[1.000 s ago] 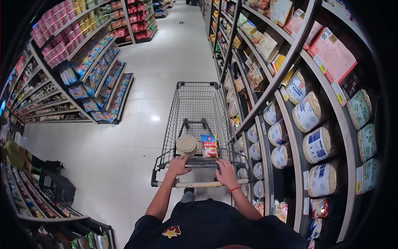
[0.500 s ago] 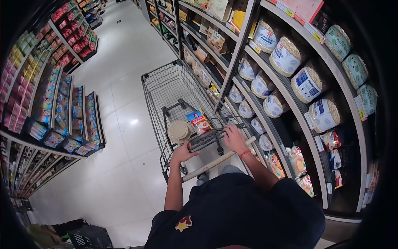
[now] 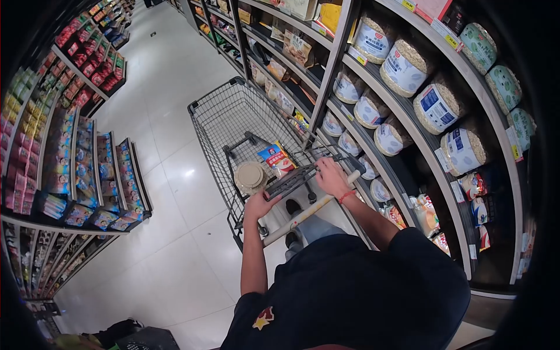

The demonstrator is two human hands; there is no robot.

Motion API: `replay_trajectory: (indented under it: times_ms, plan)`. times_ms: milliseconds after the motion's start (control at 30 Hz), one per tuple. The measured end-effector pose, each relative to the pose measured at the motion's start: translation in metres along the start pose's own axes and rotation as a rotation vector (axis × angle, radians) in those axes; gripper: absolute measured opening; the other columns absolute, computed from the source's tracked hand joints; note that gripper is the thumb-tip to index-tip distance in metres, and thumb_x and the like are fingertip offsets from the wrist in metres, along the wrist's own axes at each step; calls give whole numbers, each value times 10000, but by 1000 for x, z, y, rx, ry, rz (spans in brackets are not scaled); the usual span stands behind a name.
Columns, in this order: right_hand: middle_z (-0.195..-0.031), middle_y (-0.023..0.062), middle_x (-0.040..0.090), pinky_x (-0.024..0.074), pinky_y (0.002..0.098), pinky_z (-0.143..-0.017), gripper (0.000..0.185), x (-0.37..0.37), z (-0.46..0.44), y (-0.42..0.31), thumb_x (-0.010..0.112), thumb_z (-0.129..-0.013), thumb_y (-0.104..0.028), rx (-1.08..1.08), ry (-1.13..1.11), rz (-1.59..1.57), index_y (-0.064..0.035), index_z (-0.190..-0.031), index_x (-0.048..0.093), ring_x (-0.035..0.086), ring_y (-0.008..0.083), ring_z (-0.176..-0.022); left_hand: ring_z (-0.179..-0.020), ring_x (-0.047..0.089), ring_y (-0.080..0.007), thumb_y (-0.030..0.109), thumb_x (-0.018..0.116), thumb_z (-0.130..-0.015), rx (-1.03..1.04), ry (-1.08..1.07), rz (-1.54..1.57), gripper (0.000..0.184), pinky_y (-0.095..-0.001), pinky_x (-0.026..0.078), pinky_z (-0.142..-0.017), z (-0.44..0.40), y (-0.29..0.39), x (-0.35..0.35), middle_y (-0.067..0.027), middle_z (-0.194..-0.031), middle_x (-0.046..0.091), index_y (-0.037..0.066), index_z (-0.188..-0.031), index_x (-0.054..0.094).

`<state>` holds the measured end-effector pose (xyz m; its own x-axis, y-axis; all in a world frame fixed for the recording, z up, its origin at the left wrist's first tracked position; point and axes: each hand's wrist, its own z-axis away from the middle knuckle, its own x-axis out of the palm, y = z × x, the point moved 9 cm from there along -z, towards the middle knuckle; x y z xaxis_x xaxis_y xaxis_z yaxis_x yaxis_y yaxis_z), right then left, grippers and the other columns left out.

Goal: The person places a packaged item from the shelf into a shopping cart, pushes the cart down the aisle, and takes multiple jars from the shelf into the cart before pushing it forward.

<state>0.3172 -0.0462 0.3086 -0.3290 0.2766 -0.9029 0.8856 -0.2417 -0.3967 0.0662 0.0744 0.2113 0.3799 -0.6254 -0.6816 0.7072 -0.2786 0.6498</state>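
Observation:
A grey wire shopping cart [image 3: 205, 119] stands in front of me. My left hand [image 3: 258, 206] is closed over the near end of its basket, beside the folded child-seat flap [image 3: 291, 182]. Gripping the same end farther right is my right hand [image 3: 332, 177], with a red band on its wrist. The pale push bar [image 3: 309, 211] runs nearer my body, below both hands. In the basket, a round tub with a beige lid [image 3: 251, 175] lies just beyond my left hand. A red, blue and white packet [image 3: 276, 159] leans to its right.
Shelves on the right hold large clear tubs of oats [image 3: 402, 68], green-labelled tubs [image 3: 503, 84] and bagged goods [image 3: 424, 211]. To the left stands a tiered display of blue packets [image 3: 61, 149]. Pale floor tiles [image 3: 169, 256] run between. A dark basket [image 3: 149, 338] shows at the lower left.
The shelves have shifted in view as I move along the aisle with the cart. My feet now show beneath the push bar. Both hands keep their places on the cart.

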Motion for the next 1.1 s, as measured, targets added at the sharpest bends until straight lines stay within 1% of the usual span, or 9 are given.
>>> replay_trajectory:
  times_ms: [200,267,400,433,467,533,700,900,1100]
  plan:
    - [-1185,121,575,484,450,-954,293,13,-38,4,637,-888,-134,-10,-16,-37,-46,-1166,606,562,322,-1141,-830,705,-328,754,757,-741,-152,-60,9,723,-428,535,-747,-29,-7,-16,-136,-806,702,59,-908,653]
    - [-1224,122,567,501,466,-939,306,15,-54,2,635,-895,-140,7,-53,-36,-50,-1184,598,568,326,-1157,-729,690,-223,695,800,-745,-176,-23,25,657,-364,520,-696,-42,-14,-25,-90,-732,700,71,-879,645]
    - [-1322,118,535,533,493,-905,338,33,-87,11,638,-907,-168,55,-109,-88,-59,-1220,573,566,330,-1202,-677,670,-189,673,824,-745,-183,-1,22,652,-345,517,-687,-69,-22,-41,-48,-695,685,64,-876,630]
    - [-1324,119,534,536,500,-900,346,34,-96,10,638,-906,-172,71,-120,-106,-61,-1225,566,564,329,-1207,-674,668,-167,644,842,-749,-218,-50,61,644,-333,518,-686,-79,-34,-37,-56,-738,697,60,-921,629]
    - [-1327,121,532,540,507,-896,353,36,-105,10,638,-906,-177,89,-127,-127,-63,-1230,559,562,328,-1212,-674,668,-167,644,842,-749,-228,-58,55,644,-333,518,-686,-88,-41,-40,-56,-738,697,60,-921,629]
    - [-1331,128,531,546,517,-885,364,43,-123,9,636,-905,-177,83,-139,-152,-64,-1238,543,554,330,-1227,-812,686,-250,723,816,-714,-265,-109,112,718,-381,531,-768,-103,-53,-42,-84,-844,708,71,-962,647]
    - [-1295,150,534,552,507,-862,362,58,-171,3,642,-892,-158,9,-104,-217,-30,-1211,529,551,345,-1194,-712,639,-149,582,864,-786,-291,-196,269,657,-337,525,-713,-142,-53,-66,-92,-850,680,29,-1000,580]
    - [-1198,145,533,554,484,-762,372,72,-220,-9,656,-873,-147,-54,-76,-198,-19,-1200,532,548,338,-1127,-698,633,-141,496,884,-812,-233,-150,383,616,-309,519,-648,-187,-68,-94,-72,-811,656,9,-1013,565]
    - [-1196,139,532,553,487,-776,390,93,-259,-18,645,-865,-137,-18,-118,-196,-13,-1219,538,546,348,-1140,-674,640,-137,490,888,-811,-216,-122,387,593,-303,526,-642,-223,-84,-121,-66,-781,664,29,-954,544]
